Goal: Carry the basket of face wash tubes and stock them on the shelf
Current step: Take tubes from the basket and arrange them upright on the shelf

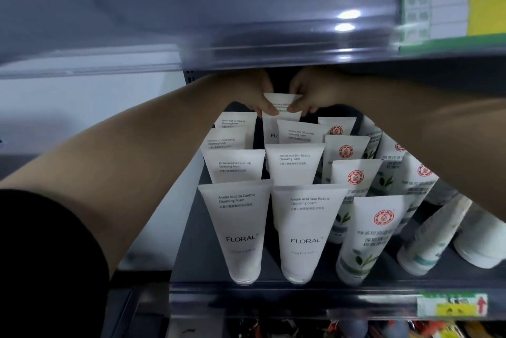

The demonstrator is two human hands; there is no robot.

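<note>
Both my hands reach deep into the shelf (219,280) under the upper shelf board. My left hand (253,94) and my right hand (309,94) pinch the top edge of one white face wash tube (279,116) at the back of the second row. In front of it stand several white FLORAL tubes (241,228) in two rows, caps down. To their right stand several white tubes with a red seal and green leaves (367,231). The basket is not in view.
The upper shelf's front rail (191,14) hangs low just above my hands, with a green price tag (449,1) at its right. Two tubes lie tilted at the right end (432,239). A lower shelf with colourful packets (383,329) shows at the bottom.
</note>
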